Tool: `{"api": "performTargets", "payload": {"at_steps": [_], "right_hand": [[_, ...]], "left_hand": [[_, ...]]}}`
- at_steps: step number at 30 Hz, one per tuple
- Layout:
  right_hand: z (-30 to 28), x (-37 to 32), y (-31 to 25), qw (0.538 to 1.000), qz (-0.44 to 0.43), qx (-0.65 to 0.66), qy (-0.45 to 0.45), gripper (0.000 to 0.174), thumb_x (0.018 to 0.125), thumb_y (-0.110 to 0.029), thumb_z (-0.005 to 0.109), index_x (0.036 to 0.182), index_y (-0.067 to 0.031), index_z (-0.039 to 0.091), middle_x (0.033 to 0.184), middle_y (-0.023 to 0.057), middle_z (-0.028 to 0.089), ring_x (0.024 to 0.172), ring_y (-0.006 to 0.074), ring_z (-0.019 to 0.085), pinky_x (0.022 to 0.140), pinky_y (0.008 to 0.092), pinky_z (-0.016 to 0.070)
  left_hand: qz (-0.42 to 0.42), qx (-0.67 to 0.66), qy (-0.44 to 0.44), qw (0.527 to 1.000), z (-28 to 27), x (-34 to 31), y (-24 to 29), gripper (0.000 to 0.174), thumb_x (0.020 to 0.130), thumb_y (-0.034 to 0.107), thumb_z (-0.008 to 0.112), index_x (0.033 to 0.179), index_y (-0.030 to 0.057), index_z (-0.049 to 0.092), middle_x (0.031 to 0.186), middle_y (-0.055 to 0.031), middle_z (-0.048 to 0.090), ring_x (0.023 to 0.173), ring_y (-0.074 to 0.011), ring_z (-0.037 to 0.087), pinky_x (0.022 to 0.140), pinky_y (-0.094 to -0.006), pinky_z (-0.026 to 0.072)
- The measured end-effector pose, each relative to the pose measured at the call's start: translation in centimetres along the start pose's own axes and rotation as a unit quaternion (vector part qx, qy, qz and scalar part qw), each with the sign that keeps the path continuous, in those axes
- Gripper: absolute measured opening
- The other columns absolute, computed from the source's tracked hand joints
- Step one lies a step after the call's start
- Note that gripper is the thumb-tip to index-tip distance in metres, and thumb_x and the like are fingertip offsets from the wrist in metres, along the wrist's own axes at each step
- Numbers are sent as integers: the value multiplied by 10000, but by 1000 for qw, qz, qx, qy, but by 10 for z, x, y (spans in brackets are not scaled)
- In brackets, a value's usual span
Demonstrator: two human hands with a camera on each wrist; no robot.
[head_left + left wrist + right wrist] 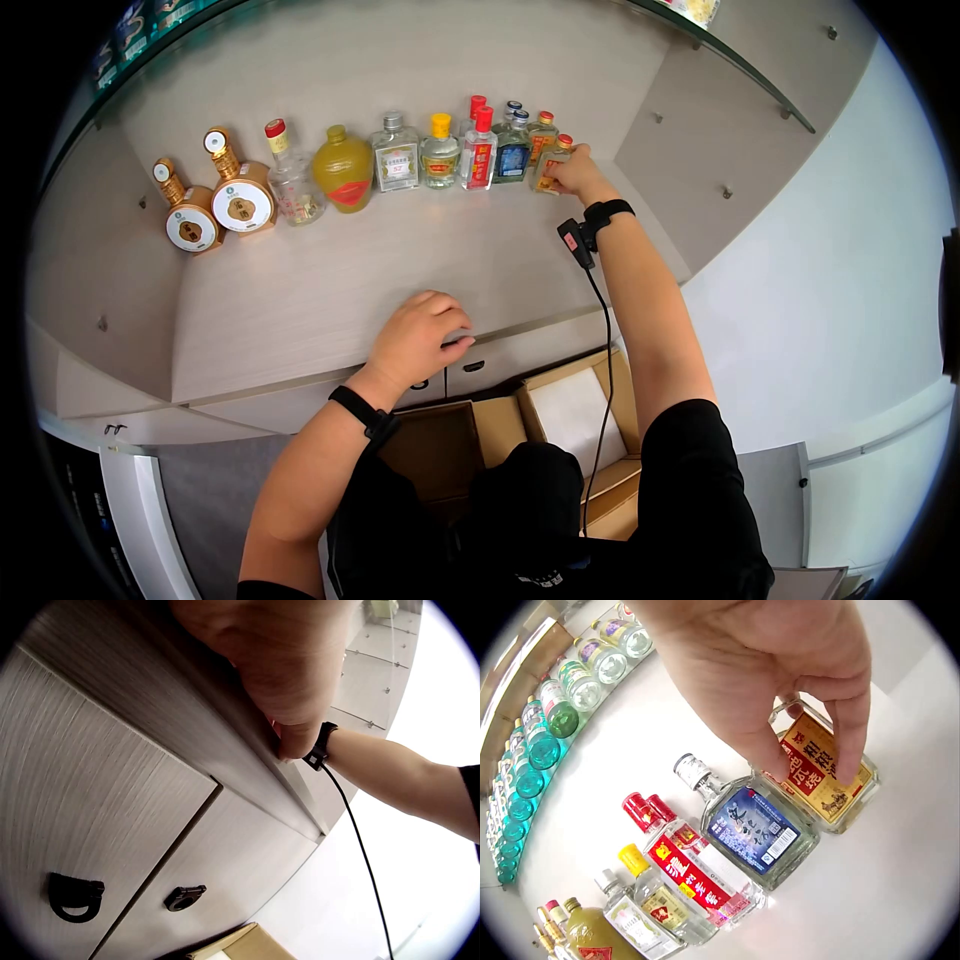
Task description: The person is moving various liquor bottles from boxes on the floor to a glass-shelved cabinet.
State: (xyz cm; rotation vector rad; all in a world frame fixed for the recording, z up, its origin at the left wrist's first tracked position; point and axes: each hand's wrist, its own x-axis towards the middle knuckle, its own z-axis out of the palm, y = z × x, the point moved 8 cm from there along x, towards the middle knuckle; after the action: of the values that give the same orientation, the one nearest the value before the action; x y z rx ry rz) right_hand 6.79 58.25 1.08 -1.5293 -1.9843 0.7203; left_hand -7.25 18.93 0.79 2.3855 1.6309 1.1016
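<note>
At the right end of a row of bottles, my right hand (580, 177) grips a small square glass bottle (810, 766) with a gold and red label and a red cap. The right wrist view shows the fingers and thumb around its upper sides, hiding the cap. Directly left of it stands a blue-labelled bottle (754, 831); another red-capped, orange-labelled bottle (541, 132) is just behind. My left hand (420, 335) rests at the front edge of the cabinet top (330, 295), fingers loosely bent, holding nothing.
Further left stand red-capped bottles (480, 155), a yellow-capped bottle (440, 160), an olive jug (342, 165) and round-faced gold bottles (243, 203). A glass shelf (740, 70) with more bottles hangs above. Open cardboard boxes (500, 430) lie below. A black cable (608, 380) trails from my right wrist.
</note>
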Motion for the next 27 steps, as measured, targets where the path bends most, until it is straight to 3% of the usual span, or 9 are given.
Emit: {"api": "performTargets", "payload": {"at_steps": [6,9,11,12,14,18,27], "right_hand": [[3,6,-9,999,-9,49,21,834,802,-94,744,1450,56,241,953,194,666,743,235,697,595,323,568],[2,12,-11,999,-33,6,30,835,814,-87,695,1502,20,232,950,193,674,736,240,696,613,338,563],[6,15,-9,999,-22,40,-10,834,821,-174,702,1495,44,262,1284,310,610,1212,383,616,1023,384,488],[8,16,-10,999,-22,41,-12,834,821,-174,702,1495,44,262,1284,310,610,1212,383,616,1023,384,488],[10,32,-6,998,-50,9,40,843,832,-103,664,1548,-13,228,1006,196,688,759,241,705,622,334,567],[18,42,-3,997,-44,38,52,838,841,-93,647,1558,-20,220,1045,206,684,785,237,713,625,326,581],[24,63,14,997,-2,65,46,558,881,-69,585,1373,73,364,1093,198,647,848,255,713,655,310,616]], "left_hand": [[0,0,4,1000,-1,0,1,162,752,153,803,856,112,686,952,-18,647,967,-255,616,857,-377,524],[0,1,4,1000,-2,0,1,163,752,156,804,858,112,687,955,-18,647,966,-254,616,855,-374,525],[1,2,4,1000,-2,0,2,164,752,157,805,858,113,688,956,-18,647,966,-253,617,853,-372,525],[1,2,3,1000,-2,0,2,164,752,158,805,859,112,689,957,-18,647,965,-252,616,853,-372,525],[-1,3,2,1000,-2,0,2,164,753,159,805,859,112,690,958,-18,647,965,-251,616,852,-373,525],[-1,4,-3,1000,-1,0,1,166,753,162,806,864,111,692,961,-18,646,965,-250,615,852,-375,524],[1,4,-1,1000,-1,0,2,164,757,161,803,867,112,692,960,-18,644,965,-248,614,854,-373,524]]}}
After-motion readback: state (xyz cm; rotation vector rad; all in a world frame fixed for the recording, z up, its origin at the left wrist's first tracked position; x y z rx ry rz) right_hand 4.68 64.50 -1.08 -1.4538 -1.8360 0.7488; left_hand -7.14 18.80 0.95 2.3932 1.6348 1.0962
